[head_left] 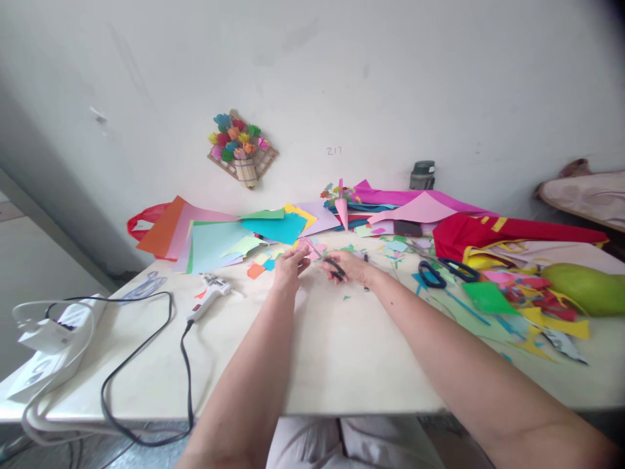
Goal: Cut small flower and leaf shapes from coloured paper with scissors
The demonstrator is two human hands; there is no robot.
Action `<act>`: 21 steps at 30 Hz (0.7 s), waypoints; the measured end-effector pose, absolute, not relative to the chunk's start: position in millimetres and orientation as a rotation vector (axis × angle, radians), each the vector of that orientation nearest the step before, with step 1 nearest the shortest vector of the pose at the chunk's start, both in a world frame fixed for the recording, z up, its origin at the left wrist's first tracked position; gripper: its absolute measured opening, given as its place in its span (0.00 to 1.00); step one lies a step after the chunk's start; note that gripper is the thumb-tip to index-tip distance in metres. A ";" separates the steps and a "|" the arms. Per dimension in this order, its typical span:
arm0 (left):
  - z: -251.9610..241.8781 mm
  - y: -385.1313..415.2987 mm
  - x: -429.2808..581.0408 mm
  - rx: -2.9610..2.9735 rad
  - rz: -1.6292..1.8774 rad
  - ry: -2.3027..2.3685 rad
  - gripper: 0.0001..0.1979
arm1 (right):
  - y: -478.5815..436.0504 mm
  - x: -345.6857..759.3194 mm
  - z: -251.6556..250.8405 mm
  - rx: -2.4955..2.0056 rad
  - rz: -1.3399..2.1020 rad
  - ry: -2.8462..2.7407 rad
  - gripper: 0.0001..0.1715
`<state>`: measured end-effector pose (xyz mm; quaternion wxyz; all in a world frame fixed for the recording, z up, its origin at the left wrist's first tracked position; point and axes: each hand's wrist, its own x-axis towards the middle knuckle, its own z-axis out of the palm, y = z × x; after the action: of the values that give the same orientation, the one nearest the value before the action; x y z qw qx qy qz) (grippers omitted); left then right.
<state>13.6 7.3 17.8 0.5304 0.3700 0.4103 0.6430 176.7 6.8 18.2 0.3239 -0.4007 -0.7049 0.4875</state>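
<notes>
A pink paper scrap [308, 247] held low over the table [317, 352]
The left hand [289, 264] pinches it, the right hand [352, 266] grips scissors [326, 259] at its edge; it looks light, thin, floppy, best pinched close to the blades

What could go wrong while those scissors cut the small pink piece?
1. The left hand pinches the pink paper right by the blades of the scissors in the right hand. A slip might nick a finger.
2. The glue gun lies near the left forearm, and its black cord loops over the table edge. An elbow could snag it.
</notes>
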 end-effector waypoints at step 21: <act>16.4 8.3 20.1 0.752 1.589 0.984 0.16 | 0.2 173.0 24.0 -1.102 1.317 -1.754 0.18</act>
<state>20.1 8.3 16.4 0.5343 0.3155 0.4129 0.6667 173.0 0.2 24.0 0.3367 -0.4228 -0.6729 0.5051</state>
